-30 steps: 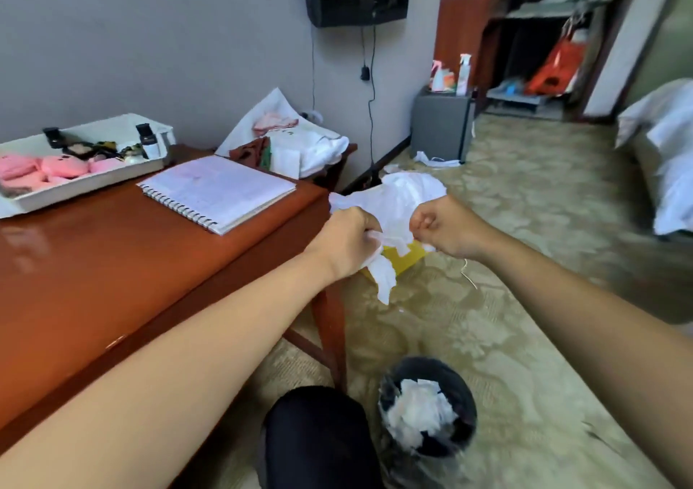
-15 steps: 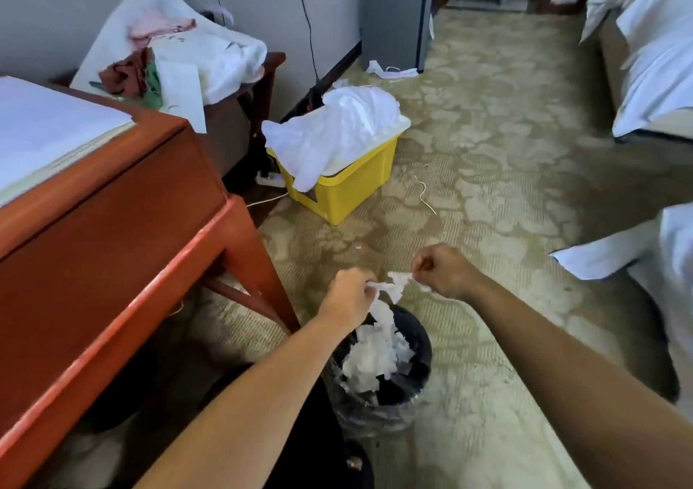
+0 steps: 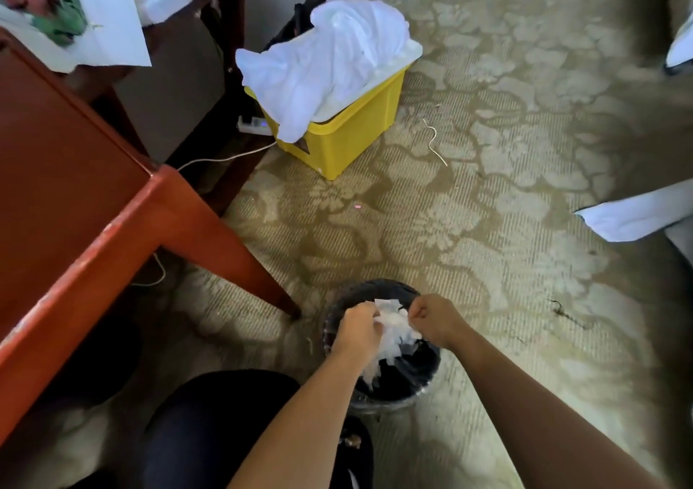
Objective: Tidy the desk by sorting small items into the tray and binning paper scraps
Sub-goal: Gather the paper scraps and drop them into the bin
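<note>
My knee (image 3: 210, 417) in dark trousers is at the bottom, just left of my left forearm. Both hands are over the black waste bin (image 3: 375, 287) on the carpet (image 3: 487, 248). My left hand (image 3: 358, 329) is curled into a fist, thumb and fingers pinching the left side of a white paper scrap (image 3: 392, 316). My right hand (image 3: 437, 321) is also fisted, pinching the same scrap's right side. The scrap sits between the two fists and touches both, right above the bin mouth. Below it, torn white pieces (image 3: 388, 351) lie inside the bin, which has a clear liner; I can't tell if the held scrap touches them. The bin stands just right of the desk leg (image 3: 243, 263). The red-brown wooden desk (image 3: 67, 196) fills the left side, with only its corner and edge in view. Farther out, a thin white cable (image 3: 221, 156) runs on the floor to a power strip (image 3: 255, 125) beside a yellow plastic box (image 3: 348, 140). White cloth (image 3: 330, 50) is heaped on the box and hangs over its near left side. A bent wire bit (image 3: 435, 141) lies on the carpet right of the box. A white sheet corner (image 3: 637, 216) is at the right edge. Top left, a dark side table holds clothes (image 3: 60, 12), blurred.
</note>
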`<state>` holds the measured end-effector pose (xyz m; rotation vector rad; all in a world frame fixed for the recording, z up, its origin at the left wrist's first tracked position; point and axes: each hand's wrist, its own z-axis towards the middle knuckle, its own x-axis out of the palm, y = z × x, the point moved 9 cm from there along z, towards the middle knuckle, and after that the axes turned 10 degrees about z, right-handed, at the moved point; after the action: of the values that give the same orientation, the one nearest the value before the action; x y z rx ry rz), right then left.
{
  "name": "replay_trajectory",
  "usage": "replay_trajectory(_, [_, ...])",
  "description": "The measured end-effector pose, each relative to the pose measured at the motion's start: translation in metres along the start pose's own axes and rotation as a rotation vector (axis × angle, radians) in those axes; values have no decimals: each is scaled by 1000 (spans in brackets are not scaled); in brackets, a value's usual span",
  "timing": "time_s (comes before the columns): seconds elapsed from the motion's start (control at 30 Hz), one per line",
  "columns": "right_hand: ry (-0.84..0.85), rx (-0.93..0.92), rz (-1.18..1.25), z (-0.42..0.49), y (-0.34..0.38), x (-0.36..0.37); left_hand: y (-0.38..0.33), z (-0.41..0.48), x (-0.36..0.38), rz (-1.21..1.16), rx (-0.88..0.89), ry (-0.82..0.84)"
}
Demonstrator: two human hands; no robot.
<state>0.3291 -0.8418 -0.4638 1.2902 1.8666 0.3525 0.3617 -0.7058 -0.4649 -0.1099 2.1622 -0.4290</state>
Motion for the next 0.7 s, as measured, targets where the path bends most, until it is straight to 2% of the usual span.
replay_trajectory(0.17, [62,45,14,4,-11,13,2,3,12,3,47,93])
replay_trajectory(0.27, [75,18,10,-1,1,12,5,-4,14,53,83,195])
replay_trajectory(0.37, [68,-33,-28,-9,25,6,5,-18,-7,111,106,224])
replay_trajectory(0.53, [96,-138,-92,-32,83,0,2,-53,-69,233,198,184])
replay_trajectory(0.7, [97,-293,-216,-67,160,-8,5,-101,-145,584,296,88])
